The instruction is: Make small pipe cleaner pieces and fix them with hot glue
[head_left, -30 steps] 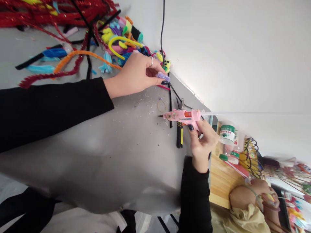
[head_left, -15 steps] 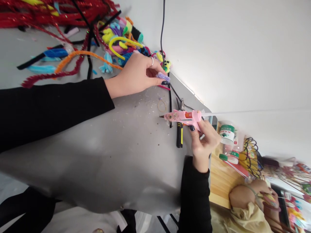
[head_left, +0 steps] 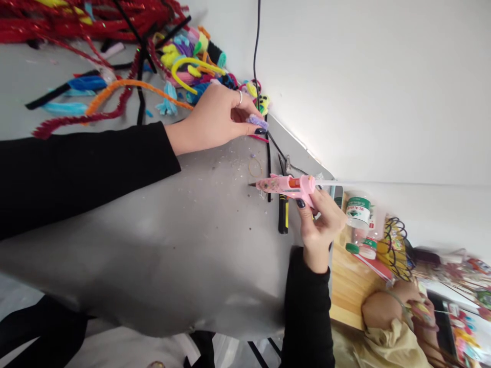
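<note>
The left hand has its grip pinched on a small fuzzy lilac piece, its long axis slightly slanted, above the grey worktop. The right hand has its grip wrapped round a pink plastic glue gun, nozzle pointing left in view; the piece lies above the nozzle, apart. Clear plastic bottles with green-and-white labels stand or lie rightward, contents unclear.

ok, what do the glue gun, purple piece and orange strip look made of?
Glue gun: likely hard plastic; smooth pink moulded body, slight sheen.
Purple piece: probably chenille; soft, matte, fuzzy surface.
Orange strip: fuzzy chenille, perhaps over wire, since it arches; core not visible.
</note>
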{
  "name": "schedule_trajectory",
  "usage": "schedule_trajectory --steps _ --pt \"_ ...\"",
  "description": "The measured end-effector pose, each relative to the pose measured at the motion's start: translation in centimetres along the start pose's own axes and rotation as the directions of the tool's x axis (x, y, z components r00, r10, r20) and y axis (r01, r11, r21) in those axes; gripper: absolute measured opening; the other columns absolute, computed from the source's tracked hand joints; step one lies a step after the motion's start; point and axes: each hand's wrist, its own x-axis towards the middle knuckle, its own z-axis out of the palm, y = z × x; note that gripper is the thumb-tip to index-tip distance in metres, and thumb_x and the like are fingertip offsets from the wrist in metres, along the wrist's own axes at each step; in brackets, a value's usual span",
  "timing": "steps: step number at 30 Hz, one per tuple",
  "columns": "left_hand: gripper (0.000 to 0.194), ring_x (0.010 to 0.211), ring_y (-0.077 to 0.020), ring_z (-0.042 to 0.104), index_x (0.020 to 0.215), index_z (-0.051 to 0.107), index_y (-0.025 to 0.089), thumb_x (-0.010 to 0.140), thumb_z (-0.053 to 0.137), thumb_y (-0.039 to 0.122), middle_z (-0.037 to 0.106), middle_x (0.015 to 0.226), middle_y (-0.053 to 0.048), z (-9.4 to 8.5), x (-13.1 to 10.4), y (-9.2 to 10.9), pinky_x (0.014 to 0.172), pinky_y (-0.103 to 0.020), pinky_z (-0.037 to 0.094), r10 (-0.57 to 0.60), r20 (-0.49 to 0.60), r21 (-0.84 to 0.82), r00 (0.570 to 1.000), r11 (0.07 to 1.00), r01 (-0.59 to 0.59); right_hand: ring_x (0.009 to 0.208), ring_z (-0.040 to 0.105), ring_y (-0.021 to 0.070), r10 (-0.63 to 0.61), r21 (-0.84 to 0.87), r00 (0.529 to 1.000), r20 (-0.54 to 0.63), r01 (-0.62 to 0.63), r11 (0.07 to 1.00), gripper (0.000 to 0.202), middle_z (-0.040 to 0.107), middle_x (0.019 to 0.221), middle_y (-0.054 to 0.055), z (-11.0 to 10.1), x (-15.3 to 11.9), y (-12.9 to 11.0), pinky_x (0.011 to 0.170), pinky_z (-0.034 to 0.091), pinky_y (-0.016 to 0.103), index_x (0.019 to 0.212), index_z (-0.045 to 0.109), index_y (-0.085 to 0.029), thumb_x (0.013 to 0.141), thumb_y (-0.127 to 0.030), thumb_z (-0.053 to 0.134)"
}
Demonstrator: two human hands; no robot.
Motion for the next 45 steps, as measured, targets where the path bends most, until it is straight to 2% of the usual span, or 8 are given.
schedule_trajectory --steps 6,12,15,20,25,29,36,45 --pt "0.022 0.088 -0.0278 0.072 0.094 0.083 0.029 0.083 0.075 0.046 0.082 0.094 -0.003 -0.03 -0.02 0.12 0.078 -0.041 0.058 -0.014 0.008 -0.03 1.0 0.999 0.014 0.061 0.043 0.0142 0.004 0.007 1.0 -0.011 -0.004 1.0 0.013 0.049 0.071 -0.001 -0.01 -0.06 0.13 0.057 0.031 0.029 0.099 0.076 -0.019 0.096 -0.023 0.064" --pt "0.024 0.078 -0.0238 0.069 0.096 0.084 0.026 0.083 0.074 0.044 0.082 0.091 -0.004 0.02 0.03 0.43 0.077 -0.04 0.058 -0.006 -0.017 0.005 1.0 1.0 0.006 0.059 0.041 0.0133 0.029 -0.002 0.999 -0.022 -0.029 1.0 0.011 0.045 0.068 -0.003 -0.09 0.0 0.19 0.056 0.03 0.028 0.092 0.075 -0.019 0.096 -0.026 0.066" --pt "0.023 0.076 -0.0229 0.067 0.095 0.085 0.022 0.082 0.074 0.039 0.082 0.088 -0.005 0.05 0.0 0.58 0.075 -0.041 0.059 -0.008 -0.038 0.014 0.999 1.0 0.008 0.06 0.043 0.0132 0.018 0.021 1.0 -0.006 -0.018 1.0 0.01 0.048 0.07 -0.002 -0.08 0.0 0.17 0.057 0.031 0.028 0.097 0.075 -0.02 0.095 -0.023 0.066" --pt "0.022 0.077 -0.0228 0.065 0.097 0.085 0.027 0.083 0.075 0.04 0.082 0.092 -0.004 0.02 -0.08 0.61 0.082 -0.045 0.06 -0.039 -0.02 0.024 0.999 0.999 0.039 0.06 0.042 0.0135 0.028 -0.006 0.999 -0.015 -0.028 1.0 0.011 0.046 0.068 -0.002 -0.01 -0.02 0.17 0.057 0.031 0.029 0.094 0.076 -0.019 0.096 -0.024 0.066" --pt "0.022 0.076 -0.0236 0.065 0.097 0.085 0.028 0.082 0.075 0.041 0.081 0.089 -0.003 -0.01 -0.02 0.55 0.082 -0.046 0.061 -0.044 -0.021 0.05 0.999 0.998 0.045 0.061 0.045 0.014 -0.002 -0.015 1.0 -0.009 0.002 1.0 0.013 0.051 0.07 -0.001 0.05 0.03 0.18 0.058 0.034 0.029 0.1 0.076 -0.02 0.095 -0.026 0.066" --pt "0.022 0.075 -0.0233 0.066 0.097 0.085 0.028 0.082 0.075 0.041 0.082 0.09 -0.003 0.08 0.03 0.46 0.081 -0.045 0.061 -0.038 -0.035 0.044 0.999 0.998 0.04 0.06 0.041 0.0134 0.035 -0.015 0.999 -0.021 -0.035 0.999 0.011 0.046 0.068 -0.002 -0.08 -0.09 0.34 0.057 0.031 0.028 0.095 0.076 -0.019 0.096 -0.023 0.066" --pt "0.02 0.074 -0.0222 0.068 0.097 0.085 0.021 0.082 0.076 0.032 0.081 0.087 -0.005 0.2 -0.03 0.52 0.076 -0.041 0.059 -0.019 -0.047 0.035 0.999 0.999 0.021 0.059 0.042 0.0126 0.016 0.028 1.0 -0.021 -0.016 0.999 0.009 0.05 0.069 -0.003 -0.06 -0.11 0.46 0.056 0.031 0.028 0.097 0.076 -0.02 0.094 -0.022 0.068" --pt "0.021 0.077 -0.0259 0.068 0.092 0.084 0.028 0.082 0.074 0.043 0.081 0.088 -0.005 -0.04 -0.01 0.45 0.079 -0.049 0.06 -0.019 -0.031 -0.014 0.999 1.0 0.018 0.058 0.041 0.0137 0.097 -0.031 0.995 0.004 -0.097 0.995 0.022 0.046 0.066 -0.002 -0.21 -0.06 0.37 0.055 0.031 0.029 0.09 0.074 -0.019 0.098 -0.038 0.064"
